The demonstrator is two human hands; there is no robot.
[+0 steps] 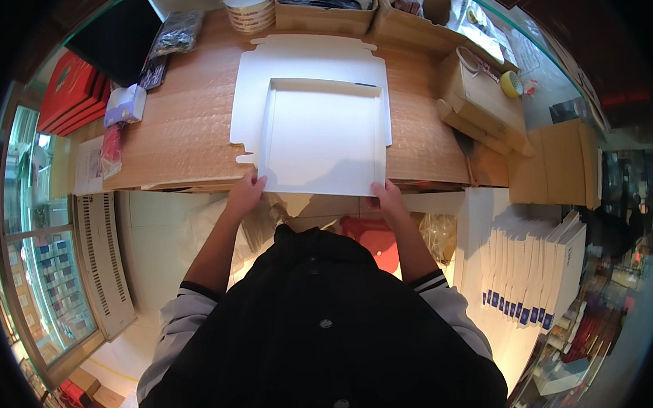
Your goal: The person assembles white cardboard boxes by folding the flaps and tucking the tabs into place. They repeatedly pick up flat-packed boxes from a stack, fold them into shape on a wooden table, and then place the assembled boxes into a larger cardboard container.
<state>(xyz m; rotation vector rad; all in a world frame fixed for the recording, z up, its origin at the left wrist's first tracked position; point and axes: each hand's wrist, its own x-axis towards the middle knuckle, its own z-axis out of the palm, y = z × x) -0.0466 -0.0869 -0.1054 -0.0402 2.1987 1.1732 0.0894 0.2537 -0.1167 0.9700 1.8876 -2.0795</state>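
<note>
A shallow white cardboard tray [323, 138] with low folded walls lies at the near edge of the wooden table. My left hand [247, 193] is closed on its near left corner, thumb along the side wall. At the near right corner my right hand [387, 196] grips the same tray. Beneath and beyond the tray is a flat white cardboard sheet [250, 82] with notched tabs at its corners. The tray covers much of that sheet.
The wooden table [188, 108] carries red boxes [73, 92] and a tissue pack [125, 105] at left, a white tub [251, 10] at the back, and brown cartons [483, 96] at right. Flat white boxes [558, 258] stand in a row at lower right.
</note>
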